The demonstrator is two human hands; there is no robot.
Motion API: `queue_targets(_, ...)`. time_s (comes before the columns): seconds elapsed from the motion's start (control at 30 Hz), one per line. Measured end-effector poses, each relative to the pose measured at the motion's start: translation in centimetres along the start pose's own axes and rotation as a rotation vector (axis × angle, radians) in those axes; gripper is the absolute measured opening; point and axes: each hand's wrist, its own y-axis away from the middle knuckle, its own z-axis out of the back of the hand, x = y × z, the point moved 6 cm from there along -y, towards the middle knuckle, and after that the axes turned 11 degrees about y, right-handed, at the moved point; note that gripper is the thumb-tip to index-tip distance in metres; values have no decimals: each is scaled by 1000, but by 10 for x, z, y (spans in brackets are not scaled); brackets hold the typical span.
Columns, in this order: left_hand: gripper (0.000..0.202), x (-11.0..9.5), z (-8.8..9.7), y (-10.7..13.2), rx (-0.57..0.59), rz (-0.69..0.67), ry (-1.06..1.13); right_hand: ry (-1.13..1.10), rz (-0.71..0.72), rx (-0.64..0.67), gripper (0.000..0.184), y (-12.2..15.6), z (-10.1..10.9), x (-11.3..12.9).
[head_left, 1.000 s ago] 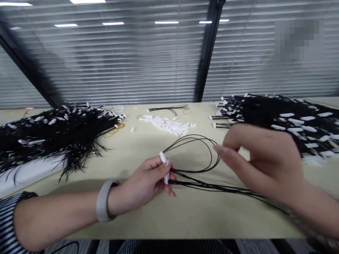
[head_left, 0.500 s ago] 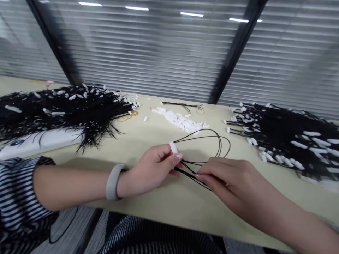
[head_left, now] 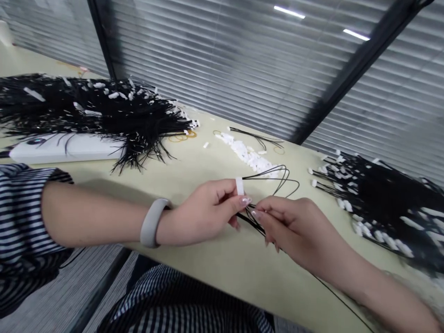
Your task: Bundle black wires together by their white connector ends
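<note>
My left hand (head_left: 211,210) pinches a white plastic connector (head_left: 239,186) between thumb and fingers. Thin black wires (head_left: 287,178) leave the connector's right side, some of them bowed in loops above my right hand. Close beside it, my right hand (head_left: 291,226) has thumb and forefinger closed on the black wires just right of the connector. The wire tips between these fingers are hidden. More black wires (head_left: 255,225) run below my left thumb toward the right palm, and one strand trails down past my right forearm.
Loose white connectors (head_left: 249,155) lie in a heap behind my hands, near a small wire bundle (head_left: 256,135). Large piles of black wires with white connectors lie left (head_left: 104,108) and right (head_left: 388,194). A long white device (head_left: 69,150) sits before the left pile, rubber bands (head_left: 182,136) beside it.
My right hand has moved closer to my left, and the wire loops are smaller. The camera view has tilted. A strand now trails past my right forearm.
</note>
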Motion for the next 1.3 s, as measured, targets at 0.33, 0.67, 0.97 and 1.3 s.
queue_targets(0.33,20,4,-4,1,25,28,-7,146,174,-58,23,1,2,6)
queue_targets(0.67,28,23,-3,-3,22,258,274,1028,41,-534,17,18,59,-23)
queue_targets(0.97,27,22,-9,1,63,238,293,-708,41,-958,13,24,106,-43)
queue_targets(1.3,23,18,-15,2,179,187,237,62,47,-664,6,29,75,-5)
